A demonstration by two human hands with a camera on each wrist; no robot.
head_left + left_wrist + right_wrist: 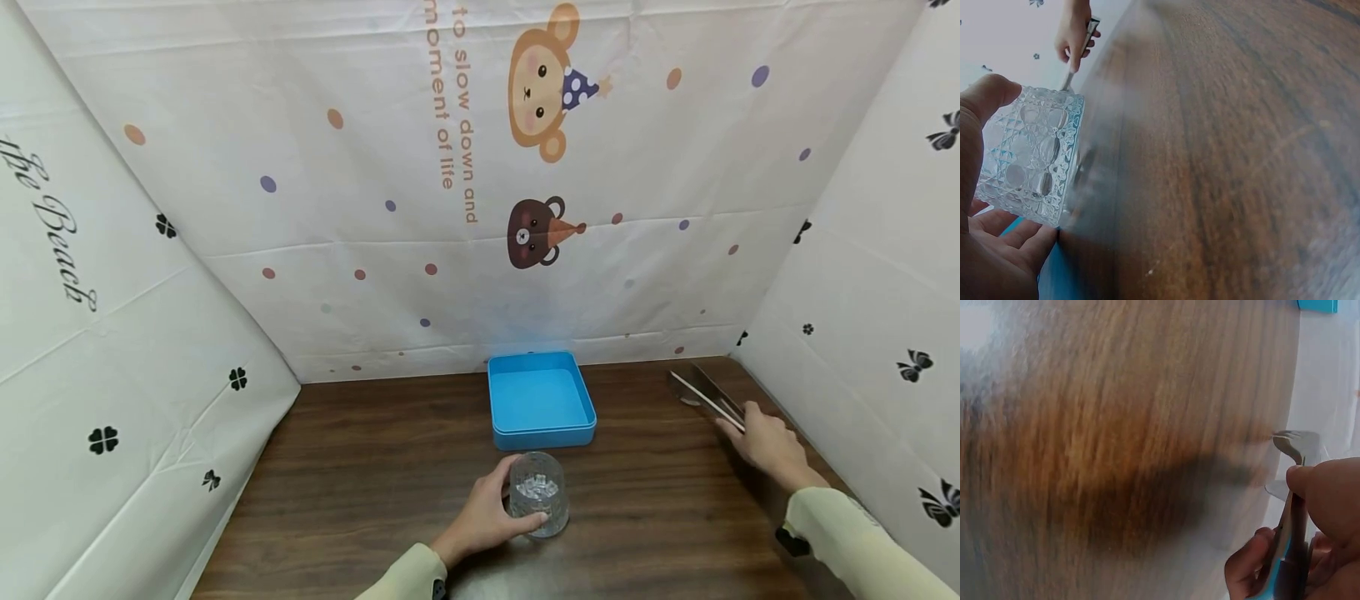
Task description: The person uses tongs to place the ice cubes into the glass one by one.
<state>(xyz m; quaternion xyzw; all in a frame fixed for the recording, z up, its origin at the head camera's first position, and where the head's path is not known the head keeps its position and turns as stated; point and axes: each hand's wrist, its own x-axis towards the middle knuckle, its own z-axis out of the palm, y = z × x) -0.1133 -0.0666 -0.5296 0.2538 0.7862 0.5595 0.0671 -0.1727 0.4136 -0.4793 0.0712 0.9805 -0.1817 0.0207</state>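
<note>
On the left, my left hand (486, 510) holds a clear, textured drinking glass (551, 508), thumb on the near side and fingers on the far side. Clear chunks (537, 487) show inside the glass. The left wrist view shows the cut pattern of the glass (1032, 156) between thumb and fingers. Over at the right, my right hand (772, 446) grips metal tongs (708, 398) near the back right corner of the table. In the right wrist view the tongs (1299, 519) have a toothed tip; whether they pinch anything, I cannot tell.
Beyond the glass, an open light-blue square box (542, 437) stands on the dark wood table (375, 467). Printed white sheets hang as a back wall (375, 167), a left side (112, 358) and a right side (862, 317) close to the right hand.
</note>
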